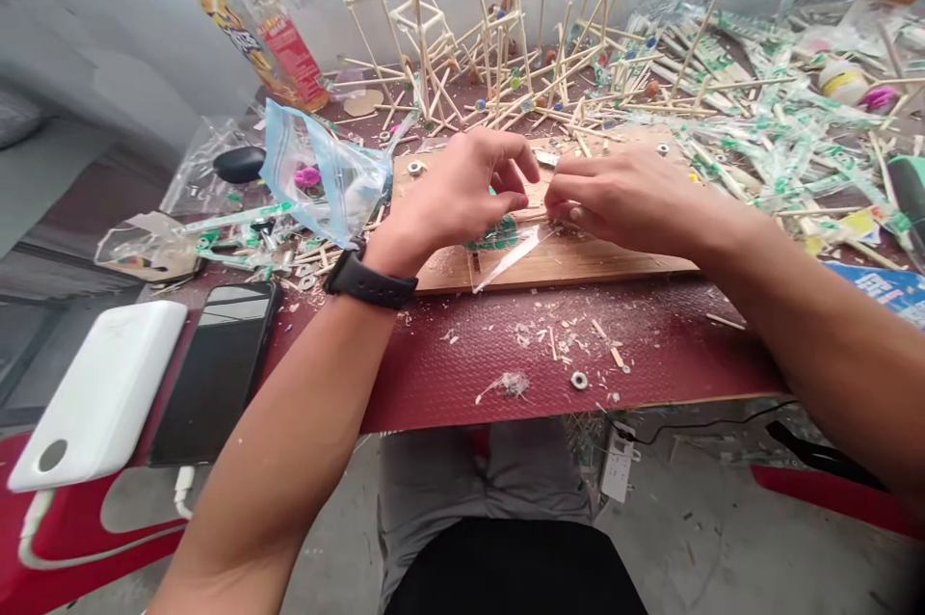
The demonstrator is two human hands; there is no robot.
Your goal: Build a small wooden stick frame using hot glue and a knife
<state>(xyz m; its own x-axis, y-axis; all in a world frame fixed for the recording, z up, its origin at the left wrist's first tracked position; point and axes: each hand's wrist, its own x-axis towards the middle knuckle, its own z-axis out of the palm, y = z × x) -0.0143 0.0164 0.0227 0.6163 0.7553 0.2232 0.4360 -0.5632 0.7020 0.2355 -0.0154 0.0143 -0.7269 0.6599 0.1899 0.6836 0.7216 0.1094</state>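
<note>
Both my hands meet over a wooden board (pixel 578 260) on a dark red table (pixel 506 355). My left hand (pixel 462 191), with a black watch on its wrist, has its fingers curled and pinched together above a green-printed clear wrapper (pixel 498 239). My right hand (pixel 621 200) is closed too, fingertips pressed toward the left hand's, pinching something thin that I cannot make out. A clear wrapper strip (pixel 510 260) trails from under the hands onto the board.
Wooden stick structures (pixel 506 46) stand at the back. Torn wrappers and sticks (pixel 780 133) litter the right side. A plastic bag (pixel 318 172), a bottle (pixel 252 17), a phone (pixel 217 369) and a white power bank (pixel 101 393) lie at the left. Shavings and a washer (pixel 579 381) lie near the front edge.
</note>
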